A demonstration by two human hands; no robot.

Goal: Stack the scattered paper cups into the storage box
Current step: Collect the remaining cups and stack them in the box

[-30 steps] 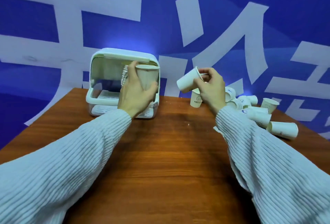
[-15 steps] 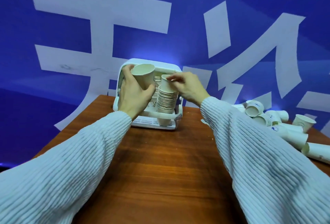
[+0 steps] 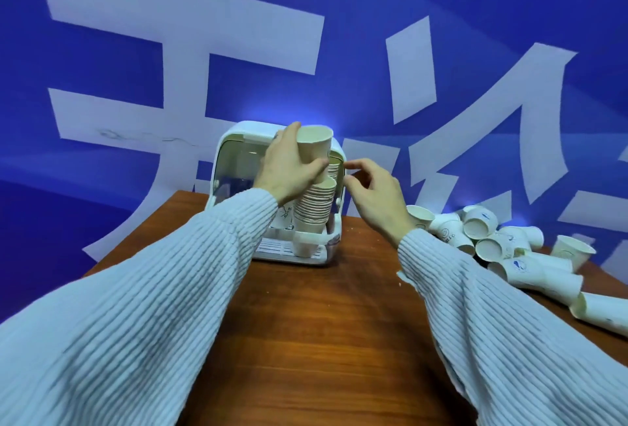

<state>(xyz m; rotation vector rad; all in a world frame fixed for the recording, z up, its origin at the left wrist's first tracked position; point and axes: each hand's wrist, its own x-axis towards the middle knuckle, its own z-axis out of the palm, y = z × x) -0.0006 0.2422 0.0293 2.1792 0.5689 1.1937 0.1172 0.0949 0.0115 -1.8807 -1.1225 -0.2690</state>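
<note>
- The brown wooden table (image 3: 306, 340) carries everything; its near half gives open room for both arms, while its right edge runs close under the loose cups.
- The white plastic storage box (image 3: 234, 140) with a clear front stands at the table's far edge, against the blue backdrop with large pale lettering (image 3: 170, 69), so there is no room to reach in from behind.
- A tall nested stack of paper cups (image 3: 314, 208) stands in the box's right half, rising about to the lid's level; judged from this, much of the stacking is done.
- A scattered pile of white paper cups (image 3: 499, 249), most lying on their sides, waits at the right, well apart from the box; well over half a dozen remain, some near the table's edge.
- The left hand (image 3: 289, 167) is wrapped around a single upright paper cup (image 3: 314, 143), held just above the stack and not yet seated in it.
- The right hand (image 3: 373, 194) hovers beside the box's right wall, fingers loosely curled and holding nothing.
</note>
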